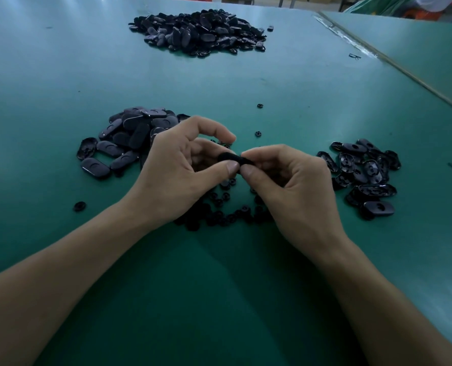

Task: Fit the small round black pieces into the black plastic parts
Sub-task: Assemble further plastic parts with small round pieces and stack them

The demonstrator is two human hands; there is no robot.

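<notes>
From the head view, we're looking down on both hands, which meet just above the green tabletop (219,83). The left hand (178,167) has its grip closed, thumb and curled fingers pinching one end of a black plastic part (230,157). The right hand (296,188) pinches the other end, thumb tip almost touching the left thumb. We can't tell whether a round piece sits in the part; fingers hide most of it.

Directly below the hands, on the tabletop, is a scatter of small round black pieces (226,211). One stray round piece (79,206) lies apart to the left.

Left of the hands we've got a heap of oval parts (124,141), mostly smooth side up. To the right is a smaller heap (364,175), many with the hollow side showing. Far back sits a big pile (198,30).
</notes>
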